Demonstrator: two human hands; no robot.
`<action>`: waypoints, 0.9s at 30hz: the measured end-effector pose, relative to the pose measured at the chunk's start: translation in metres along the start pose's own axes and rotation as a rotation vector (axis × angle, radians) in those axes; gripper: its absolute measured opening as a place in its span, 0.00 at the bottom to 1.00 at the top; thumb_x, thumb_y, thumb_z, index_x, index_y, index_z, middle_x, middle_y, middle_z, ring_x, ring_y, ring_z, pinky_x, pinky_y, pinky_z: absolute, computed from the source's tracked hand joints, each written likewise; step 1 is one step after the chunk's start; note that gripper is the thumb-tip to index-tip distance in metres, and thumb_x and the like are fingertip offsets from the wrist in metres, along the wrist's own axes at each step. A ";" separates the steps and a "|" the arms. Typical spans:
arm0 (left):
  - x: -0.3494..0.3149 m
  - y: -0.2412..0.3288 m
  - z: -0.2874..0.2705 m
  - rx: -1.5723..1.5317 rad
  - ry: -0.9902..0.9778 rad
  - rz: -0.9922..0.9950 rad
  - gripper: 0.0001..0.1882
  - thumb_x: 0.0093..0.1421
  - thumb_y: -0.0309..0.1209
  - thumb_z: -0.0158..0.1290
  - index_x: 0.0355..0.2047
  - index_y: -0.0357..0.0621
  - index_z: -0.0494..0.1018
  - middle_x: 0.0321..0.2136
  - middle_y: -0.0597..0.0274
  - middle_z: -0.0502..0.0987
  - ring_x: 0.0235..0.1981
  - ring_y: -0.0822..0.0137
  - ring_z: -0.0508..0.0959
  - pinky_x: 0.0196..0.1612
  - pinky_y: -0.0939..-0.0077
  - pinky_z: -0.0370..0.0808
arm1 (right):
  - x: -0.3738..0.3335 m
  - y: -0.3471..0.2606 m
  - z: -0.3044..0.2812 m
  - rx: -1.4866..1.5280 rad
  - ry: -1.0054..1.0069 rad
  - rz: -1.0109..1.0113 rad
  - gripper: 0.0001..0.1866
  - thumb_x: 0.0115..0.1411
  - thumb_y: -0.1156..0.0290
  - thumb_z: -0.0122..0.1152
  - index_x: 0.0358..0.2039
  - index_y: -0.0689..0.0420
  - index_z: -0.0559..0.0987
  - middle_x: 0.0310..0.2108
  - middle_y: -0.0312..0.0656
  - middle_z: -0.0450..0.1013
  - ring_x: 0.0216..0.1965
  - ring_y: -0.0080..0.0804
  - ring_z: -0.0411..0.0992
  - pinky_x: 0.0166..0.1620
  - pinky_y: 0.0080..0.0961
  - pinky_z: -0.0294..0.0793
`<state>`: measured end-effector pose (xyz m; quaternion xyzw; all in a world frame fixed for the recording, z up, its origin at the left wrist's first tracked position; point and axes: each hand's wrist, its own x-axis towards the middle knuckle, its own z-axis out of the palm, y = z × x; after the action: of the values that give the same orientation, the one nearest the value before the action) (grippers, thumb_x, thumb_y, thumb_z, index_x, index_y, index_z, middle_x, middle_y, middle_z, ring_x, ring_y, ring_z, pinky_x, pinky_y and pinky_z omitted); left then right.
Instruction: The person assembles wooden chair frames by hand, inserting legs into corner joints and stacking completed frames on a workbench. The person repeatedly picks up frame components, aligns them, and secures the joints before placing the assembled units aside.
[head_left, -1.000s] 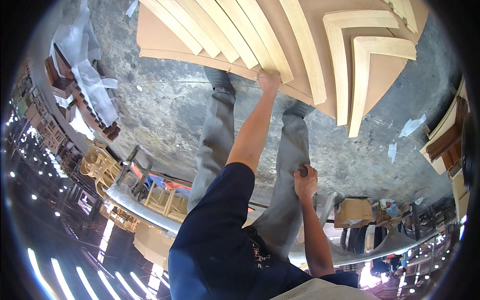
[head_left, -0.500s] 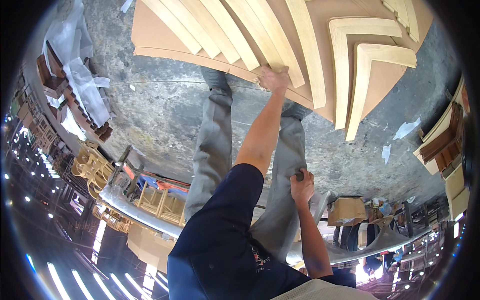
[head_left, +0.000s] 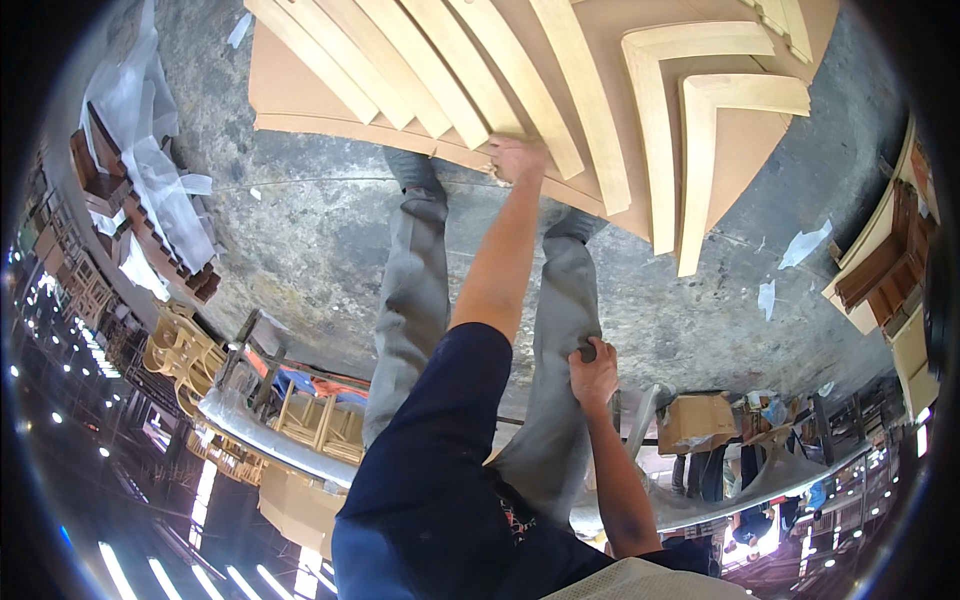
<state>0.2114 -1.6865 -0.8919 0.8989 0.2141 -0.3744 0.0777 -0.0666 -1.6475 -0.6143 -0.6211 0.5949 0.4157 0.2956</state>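
Several pale, slightly curved wooden strips (head_left: 572,80) lie side by side on a brown cardboard sheet (head_left: 300,110) on the floor. My left hand (head_left: 518,158) reaches down to the near end of one strip (head_left: 440,62), its fingers curled over that end. A small crumpled pale bit (head_left: 492,172) shows under the fingers; what it is I cannot make out. Beside my right knee, my right hand (head_left: 594,372) is closed on a small dark rounded object (head_left: 587,352). To the right of the strips lie two L-shaped wooden pieces (head_left: 697,150), one nested inside the other.
My feet stand at the cardboard's near edge. Brown wooden parts (head_left: 150,220) under translucent plastic sheeting (head_left: 165,130) lie at left. Dark brown pieces (head_left: 885,255) sit at far right. Scraps of white film (head_left: 805,243) litter the floor. A cardboard box (head_left: 697,420) stands behind me.
The view has shifted slightly, so the wooden pieces and both hands appear further left. My left hand stays at the same strip's end, and my right hand still holds the dark object by the knee.
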 end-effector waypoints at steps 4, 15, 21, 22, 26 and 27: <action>-0.001 0.009 -0.003 0.033 0.084 -0.026 0.37 0.53 0.45 0.60 0.52 0.36 0.54 0.49 0.44 0.64 0.55 0.49 0.69 0.53 0.54 0.74 | -0.002 -0.001 -0.002 0.057 -0.031 0.042 0.25 0.50 0.57 0.59 0.50 0.47 0.77 0.52 0.42 0.70 0.53 0.46 0.70 0.52 0.45 0.71; -0.025 -0.018 -0.055 -0.685 -0.001 0.432 0.31 0.44 0.32 0.64 0.44 0.25 0.66 0.36 0.45 0.79 0.37 0.55 0.80 0.44 0.66 0.77 | -0.003 0.002 -0.006 0.065 -0.042 0.037 0.26 0.51 0.58 0.58 0.51 0.49 0.76 0.53 0.43 0.68 0.53 0.46 0.69 0.52 0.49 0.70; -0.071 -0.022 -0.064 -0.763 0.067 0.549 0.27 0.45 0.27 0.62 0.44 0.27 0.66 0.34 0.44 0.79 0.35 0.56 0.81 0.40 0.66 0.77 | -0.002 -0.001 -0.003 0.072 -0.026 0.017 0.26 0.51 0.58 0.58 0.51 0.49 0.76 0.53 0.44 0.69 0.52 0.47 0.70 0.51 0.47 0.71; -0.076 -0.021 -0.058 -0.769 0.079 0.531 0.26 0.45 0.27 0.61 0.44 0.28 0.66 0.33 0.44 0.79 0.34 0.57 0.81 0.40 0.66 0.77 | -0.004 0.000 0.000 0.061 -0.011 0.008 0.26 0.50 0.58 0.59 0.51 0.49 0.76 0.52 0.45 0.69 0.52 0.47 0.70 0.51 0.47 0.71; -0.097 -0.013 -0.019 -0.844 0.090 0.513 0.26 0.47 0.27 0.61 0.45 0.29 0.65 0.31 0.44 0.79 0.32 0.56 0.81 0.38 0.65 0.78 | -0.002 0.002 0.001 0.032 0.012 -0.018 0.26 0.50 0.58 0.59 0.51 0.49 0.76 0.51 0.45 0.69 0.51 0.47 0.71 0.51 0.47 0.72; -0.096 -0.010 -0.010 -0.868 0.092 0.535 0.27 0.47 0.28 0.61 0.45 0.29 0.65 0.30 0.44 0.79 0.32 0.55 0.81 0.37 0.65 0.78 | -0.002 0.000 0.000 0.029 0.006 -0.012 0.26 0.50 0.58 0.59 0.51 0.49 0.76 0.51 0.44 0.69 0.51 0.47 0.71 0.50 0.47 0.72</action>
<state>0.1533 -1.7060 -0.8174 0.8227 0.1154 -0.1782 0.5274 -0.0661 -1.6468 -0.6123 -0.6215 0.5979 0.4037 0.3053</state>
